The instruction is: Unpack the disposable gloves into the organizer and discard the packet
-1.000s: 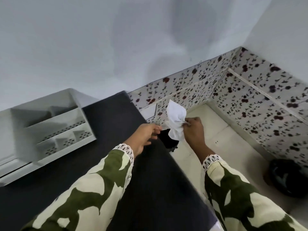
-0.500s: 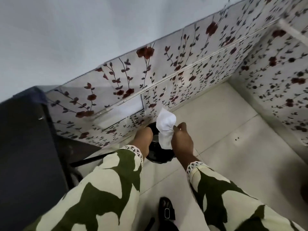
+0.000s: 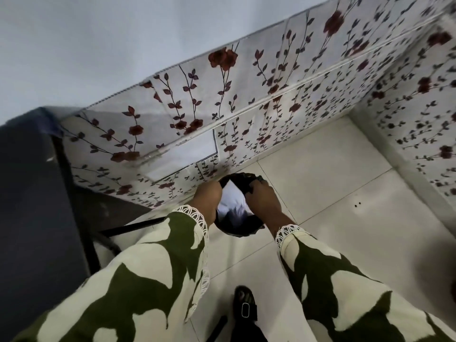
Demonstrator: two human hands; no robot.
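Observation:
A small black bin (image 3: 238, 227) with a black liner (image 3: 243, 181) stands on the floor against the flowered wall. The white packet (image 3: 232, 202) lies inside its mouth, between my two hands. My left hand (image 3: 207, 199) is curled over the bin's left rim, fingers closed on the liner edge. On the right rim, my right hand (image 3: 262, 201) has its fingers hooked into the crumpled black liner. Neither hand holds the packet. The organizer is out of view.
A dark table (image 3: 27, 193) with a black metal leg (image 3: 74, 206) stands at the left. Flower-patterned wall panels (image 3: 246, 95) run behind the bin and along the right. Pale floor tiles (image 3: 333, 193) spread to the right. My sandalled foot (image 3: 244, 307) is below the bin.
The view has dropped from the table to the floor. My right hand lowered the white packet into the bin and let it go; both hands now grip the liner at the rim.

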